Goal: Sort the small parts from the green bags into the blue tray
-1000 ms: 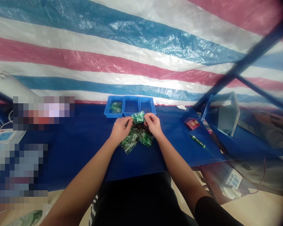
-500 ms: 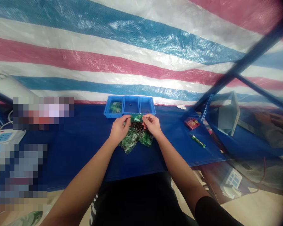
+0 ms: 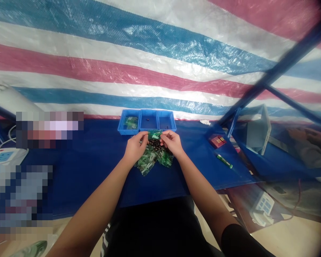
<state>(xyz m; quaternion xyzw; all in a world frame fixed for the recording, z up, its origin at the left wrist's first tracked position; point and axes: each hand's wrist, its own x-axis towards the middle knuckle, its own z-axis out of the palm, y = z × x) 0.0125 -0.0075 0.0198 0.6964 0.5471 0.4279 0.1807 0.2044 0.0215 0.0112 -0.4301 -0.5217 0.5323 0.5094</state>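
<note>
Both my hands pinch one small clear bag with a green label (image 3: 154, 135), held just in front of the blue bins. My left hand (image 3: 135, 147) grips its left edge and my right hand (image 3: 170, 142) grips its right edge. Under the bag lies a heap of small dark parts (image 3: 155, 144). Several more green-labelled bags (image 3: 148, 161) lie on the blue table cover (image 3: 91, 160) below my hands. Three joined blue bins (image 3: 147, 120) stand behind: the left one holds green bags, the middle one a small dark part.
A red box (image 3: 217, 140) and a green pen (image 3: 224, 160) lie to the right. A white power strip (image 3: 4, 156) sits at the far left. Blue metal frame bars (image 3: 273, 76) cross on the right. A striped tarp (image 3: 149, 53) hangs behind the table.
The bag has come down from upright to lower and flatter over the dark parts. My hands have drawn closer together on it.
</note>
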